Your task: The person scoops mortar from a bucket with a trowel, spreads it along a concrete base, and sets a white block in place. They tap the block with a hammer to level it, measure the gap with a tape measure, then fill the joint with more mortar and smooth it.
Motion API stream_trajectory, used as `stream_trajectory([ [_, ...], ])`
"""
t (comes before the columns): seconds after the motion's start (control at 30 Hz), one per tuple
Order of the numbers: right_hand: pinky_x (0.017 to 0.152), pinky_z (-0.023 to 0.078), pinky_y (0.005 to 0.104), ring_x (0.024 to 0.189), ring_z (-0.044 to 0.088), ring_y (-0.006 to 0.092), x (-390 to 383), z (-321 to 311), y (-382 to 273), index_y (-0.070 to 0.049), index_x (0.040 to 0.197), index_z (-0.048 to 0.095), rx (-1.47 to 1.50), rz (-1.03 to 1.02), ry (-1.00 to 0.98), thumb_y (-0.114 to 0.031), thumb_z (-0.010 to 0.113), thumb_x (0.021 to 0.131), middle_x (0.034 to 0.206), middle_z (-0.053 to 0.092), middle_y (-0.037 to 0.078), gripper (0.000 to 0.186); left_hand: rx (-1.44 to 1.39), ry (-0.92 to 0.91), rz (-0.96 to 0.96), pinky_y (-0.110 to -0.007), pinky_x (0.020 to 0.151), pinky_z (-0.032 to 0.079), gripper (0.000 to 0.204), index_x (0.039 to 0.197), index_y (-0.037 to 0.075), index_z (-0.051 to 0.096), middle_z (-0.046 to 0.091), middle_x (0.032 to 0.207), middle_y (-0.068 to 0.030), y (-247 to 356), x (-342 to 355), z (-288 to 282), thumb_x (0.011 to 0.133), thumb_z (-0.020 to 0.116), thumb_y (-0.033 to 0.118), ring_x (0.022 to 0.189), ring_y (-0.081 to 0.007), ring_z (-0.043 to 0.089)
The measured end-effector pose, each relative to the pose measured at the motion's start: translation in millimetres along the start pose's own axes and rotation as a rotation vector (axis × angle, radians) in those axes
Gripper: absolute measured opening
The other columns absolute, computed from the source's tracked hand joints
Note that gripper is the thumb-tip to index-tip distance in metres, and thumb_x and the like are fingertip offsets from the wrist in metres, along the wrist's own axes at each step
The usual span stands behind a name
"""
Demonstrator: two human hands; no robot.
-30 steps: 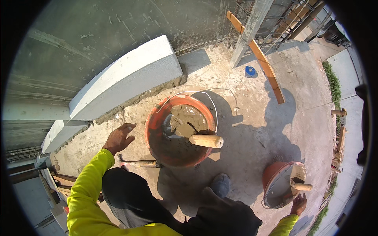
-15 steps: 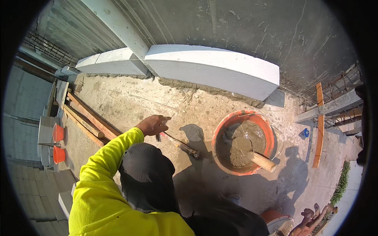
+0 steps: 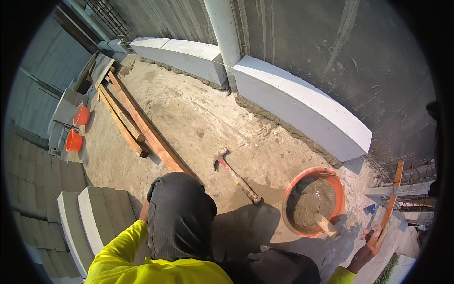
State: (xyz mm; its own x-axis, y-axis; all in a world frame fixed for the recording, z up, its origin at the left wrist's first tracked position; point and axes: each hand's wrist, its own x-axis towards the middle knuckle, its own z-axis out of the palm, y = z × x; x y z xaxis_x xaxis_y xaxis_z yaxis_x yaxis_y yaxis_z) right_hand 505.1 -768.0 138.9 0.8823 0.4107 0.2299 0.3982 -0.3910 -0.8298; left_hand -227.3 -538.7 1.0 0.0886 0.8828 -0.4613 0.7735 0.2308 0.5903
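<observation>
My left hand (image 3: 144, 211) is mostly hidden behind a rounded dark cloth shape (image 3: 180, 217), beside pale blocks (image 3: 109, 210); its fingers do not show. My right hand (image 3: 371, 240) is raised at the lower right, fingers apart, with nothing visible in it. It overlaps the lower end of a long wooden strip (image 3: 392, 208) in the picture; I cannot tell whether they touch. A claw hammer (image 3: 235, 176) with a red and yellowish handle lies on the concrete, away from both hands. An orange bucket (image 3: 286, 218) holds grey mortar (image 3: 313, 201), with a wooden handle (image 3: 327, 225) sticking out.
White blocks (image 3: 302, 109) stand on a mortar bed along the grey wall, with a pale pipe (image 3: 222, 33) between them. Timber beams (image 3: 142, 120) lie left of centre. Two orange containers (image 3: 74, 140) and stacked blocks (image 3: 33, 175) are at the left. Rebar shows at the right.
My left hand has moved from beside the hammer's head back behind the dark cloth. My right hand has risen. The view has turned, so floor objects appear farther right.
</observation>
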Motion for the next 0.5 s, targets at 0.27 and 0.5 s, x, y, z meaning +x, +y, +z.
stream_trajectory([
  [0.27,0.068,0.047,0.0262,0.078,0.058,0.0137,9,-26,21,-0.002,0.156,0.033,0.163,0.097,0.310,-0.035,0.050,0.108,0.117,0.063,0.013,0.060,-0.114,0.139,-0.053,-0.041,0.080,0.051,0.036,0.113,-0.003,0.064,0.070,0.110,-0.0229,-57,-17,-2,0.090,0.062,0.025,0.093,-0.0361,0.068],
  [0.5,0.076,0.056,0.0326,0.090,0.067,0.0251,-29,-249,141,0.011,0.123,0.059,-0.143,0.458,1.004,-0.040,0.064,0.099,0.109,0.067,0.023,0.057,-0.437,0.312,-0.163,-0.040,0.088,0.049,0.037,0.115,-0.004,0.063,0.069,0.106,-0.0149,-4,-23,-20,0.097,0.056,0.027,0.095,-0.0256,0.063],
])
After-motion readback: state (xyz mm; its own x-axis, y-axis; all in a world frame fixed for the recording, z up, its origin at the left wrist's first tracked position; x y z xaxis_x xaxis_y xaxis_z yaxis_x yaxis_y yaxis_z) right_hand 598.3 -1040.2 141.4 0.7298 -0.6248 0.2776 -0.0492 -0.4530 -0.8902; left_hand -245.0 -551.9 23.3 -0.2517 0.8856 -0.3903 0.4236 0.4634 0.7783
